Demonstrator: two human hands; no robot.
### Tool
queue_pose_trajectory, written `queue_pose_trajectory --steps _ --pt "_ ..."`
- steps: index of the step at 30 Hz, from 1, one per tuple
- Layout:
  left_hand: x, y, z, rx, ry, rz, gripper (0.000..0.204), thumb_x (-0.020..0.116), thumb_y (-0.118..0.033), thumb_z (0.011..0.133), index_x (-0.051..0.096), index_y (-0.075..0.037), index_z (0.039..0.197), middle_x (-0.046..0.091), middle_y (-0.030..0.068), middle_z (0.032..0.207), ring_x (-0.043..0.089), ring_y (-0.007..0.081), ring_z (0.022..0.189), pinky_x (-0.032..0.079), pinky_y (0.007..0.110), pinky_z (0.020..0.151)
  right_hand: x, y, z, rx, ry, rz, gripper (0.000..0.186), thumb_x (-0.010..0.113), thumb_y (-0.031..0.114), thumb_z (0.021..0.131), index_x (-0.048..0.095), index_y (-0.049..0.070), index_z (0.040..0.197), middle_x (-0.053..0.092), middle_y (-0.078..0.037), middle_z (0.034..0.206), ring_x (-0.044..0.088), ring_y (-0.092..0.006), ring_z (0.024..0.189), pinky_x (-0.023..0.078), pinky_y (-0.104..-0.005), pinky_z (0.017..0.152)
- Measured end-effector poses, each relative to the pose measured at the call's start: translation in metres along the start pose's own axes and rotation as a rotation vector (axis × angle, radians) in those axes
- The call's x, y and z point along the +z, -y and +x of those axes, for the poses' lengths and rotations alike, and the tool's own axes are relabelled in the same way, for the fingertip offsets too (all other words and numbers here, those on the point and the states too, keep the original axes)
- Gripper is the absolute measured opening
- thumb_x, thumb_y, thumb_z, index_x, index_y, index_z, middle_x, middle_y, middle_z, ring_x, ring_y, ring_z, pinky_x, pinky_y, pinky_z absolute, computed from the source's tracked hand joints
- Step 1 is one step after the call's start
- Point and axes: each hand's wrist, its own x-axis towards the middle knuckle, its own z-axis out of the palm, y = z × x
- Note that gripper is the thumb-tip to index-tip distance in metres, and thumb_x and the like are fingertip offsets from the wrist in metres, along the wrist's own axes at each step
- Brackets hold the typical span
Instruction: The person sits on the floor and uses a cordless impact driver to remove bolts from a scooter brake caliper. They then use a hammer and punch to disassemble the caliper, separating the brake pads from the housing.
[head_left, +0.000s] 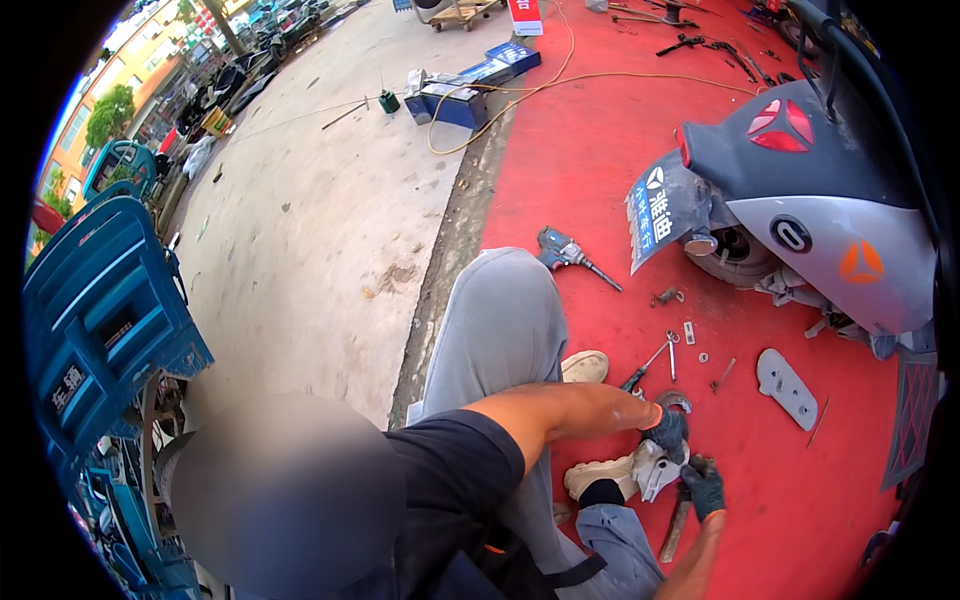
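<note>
My left hand (667,432), in a dark glove, grips a silver cast metal part (655,471) beside a beige shoe (600,477). A curved metal piece (677,402) shows just beyond that hand. My right hand (705,487), gloved too with an orange cuff, is closed at the near right side of the cast part. What its fingers hold is hidden. A wooden handle (674,532) runs along the red ground close under it, and its upper end is covered.
Ahead lie a screwdriver (637,378), a wrench (672,356) and a cordless impact driver (575,256). A grey flat plate (786,389) is farther right. A grey scooter (820,200) stands at the far right. Blue boxes (455,105) and a yellow cable (600,74) lie farther off; a teal vehicle (110,310) stands left.
</note>
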Motion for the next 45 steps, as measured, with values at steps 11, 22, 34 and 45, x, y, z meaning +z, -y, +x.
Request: queue_pose_trajectory --steps 11,22,34,45 --pt "-0.214 -0.091 -0.194 -0.054 -0.363 0.170 0.065 0.080 -0.045 0.080 0.071 -0.001 0.127 0.074 0.0144 0.120 0.070 0.0271 0.112 0.054 0.040 0.100 -0.204 0.061 -0.017 -0.322 -0.433 -0.642 0.036 0.075 0.012 0.085 0.067 0.001 0.119 0.071 -0.011 0.086 0.069 -0.0205 0.078 0.057 -0.0376 0.074" --pt "-0.197 -0.032 -0.499 -0.222 -1.525 -0.374 0.042 0.076 -0.036 0.095 0.073 -0.003 0.121 0.073 0.0054 0.107 0.067 0.0131 0.091 0.057 0.033 0.081 0.062 -0.033 0.122 -0.034 0.456 -0.439 0.040 0.070 0.018 0.091 0.065 0.004 0.128 0.073 -0.009 0.093 0.070 -0.0221 0.079 0.058 -0.0358 0.072" --pt "-0.126 0.073 -0.579 -0.251 -1.517 -0.887 0.041 0.060 -0.023 0.106 0.061 0.000 0.140 0.068 0.0055 0.129 0.064 0.0176 0.119 0.050 0.033 0.107 0.107 -0.129 0.112 0.137 0.426 -0.040 0.038 0.067 0.025 0.099 0.065 0.003 0.130 0.071 -0.005 0.094 0.067 -0.0168 0.074 0.058 -0.0337 0.066" --pt "-0.159 0.168 -0.529 -0.489 -1.200 -0.847 0.054 0.064 -0.024 0.104 0.051 0.006 0.148 0.064 0.0106 0.138 0.060 0.0169 0.123 0.046 0.032 0.109 0.179 -0.172 0.002 -0.034 0.638 -0.495 0.032 0.061 0.013 0.094 0.068 0.010 0.125 0.071 -0.010 0.115 0.068 -0.0223 0.111 0.055 -0.0364 0.096"
